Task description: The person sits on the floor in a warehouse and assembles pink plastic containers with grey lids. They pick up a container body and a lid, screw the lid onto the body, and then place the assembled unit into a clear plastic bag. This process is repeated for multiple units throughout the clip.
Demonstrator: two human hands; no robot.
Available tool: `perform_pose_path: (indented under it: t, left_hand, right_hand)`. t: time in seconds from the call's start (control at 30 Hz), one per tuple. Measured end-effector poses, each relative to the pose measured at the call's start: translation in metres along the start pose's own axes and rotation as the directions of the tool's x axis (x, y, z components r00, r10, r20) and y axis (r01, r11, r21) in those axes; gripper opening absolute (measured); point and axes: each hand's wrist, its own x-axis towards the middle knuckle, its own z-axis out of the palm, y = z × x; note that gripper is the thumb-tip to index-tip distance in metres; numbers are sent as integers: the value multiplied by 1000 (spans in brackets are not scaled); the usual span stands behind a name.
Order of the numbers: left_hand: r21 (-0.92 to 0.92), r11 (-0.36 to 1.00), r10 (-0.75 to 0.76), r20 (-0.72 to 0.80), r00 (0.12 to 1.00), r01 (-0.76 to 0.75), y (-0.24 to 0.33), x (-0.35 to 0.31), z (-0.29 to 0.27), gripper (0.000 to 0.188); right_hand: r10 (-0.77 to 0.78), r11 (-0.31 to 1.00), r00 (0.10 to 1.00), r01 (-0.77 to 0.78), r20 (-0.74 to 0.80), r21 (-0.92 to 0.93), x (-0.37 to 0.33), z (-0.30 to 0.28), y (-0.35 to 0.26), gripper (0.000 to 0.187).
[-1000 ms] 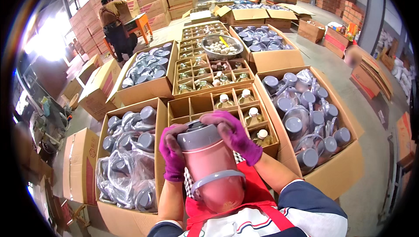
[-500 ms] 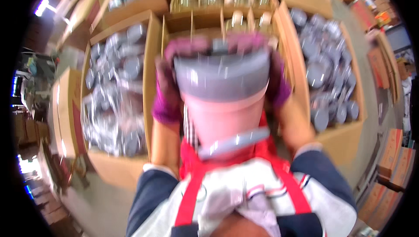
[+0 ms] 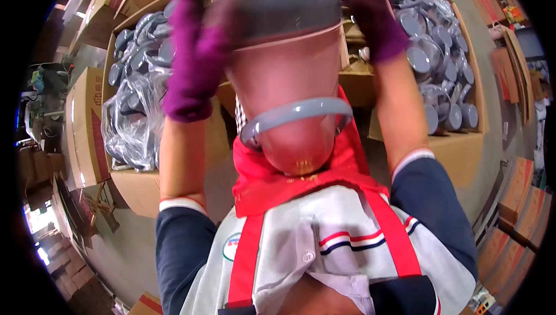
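I hold a translucent pink jug (image 3: pixel 292 83) with a grey lid and a grey handle loop close under the camera, its base toward my chest. My left hand (image 3: pixel 197 54), in a purple glove, grips its left side near the lid. My right hand (image 3: pixel 370 13), also in a purple glove, grips the right side of the lid. The jug hides the middle cardboard box with its dividers (image 3: pixel 353 77) behind it. My red apron (image 3: pixel 272 181) and white shirt fill the lower part of the view.
A cardboard box of grey lids in clear plastic bags (image 3: pixel 133 95) stands at the left. Another box of grey lids (image 3: pixel 440 66) stands at the right. Flat and stacked cartons (image 3: pixel 81 124) lie at the left, more cartons (image 3: pixel 515 193) at the right on the concrete floor.
The view has tilted sharply down toward my chest. The jug has come much closer to the camera and higher in the picture, both hands still on it.
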Motion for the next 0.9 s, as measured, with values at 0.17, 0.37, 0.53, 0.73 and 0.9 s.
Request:
perform_pose_path:
  t: [0.17,0.37,0.53,0.73,0.9]
  left_hand:
    - [6,979,-203,91,975,204,-48,-18,-40,66]
    - [-174,985,35,105,994,-16,25,-2,-2,50]
    - [-217,967,-153,-84,985,132,20,-1,-1,45]
    - [15,976,-216,62,974,215,-38,-21,-43,38]
    - [112,979,153,157,976,-172,40,17,5,35]
  right_hand:
    - [-91,931,988,130,126,-340,-27,14,-13,84]
    - [121,970,980,-83,159,-227,-25,35,-18,79]
    - [55,993,992,-43,112,-107,-13,12,4,91]
    - [-205,869,960,268,191,-416,-25,25,-13,93]
    - [202,979,968,-199,150,-37,-11,25,-7,71]
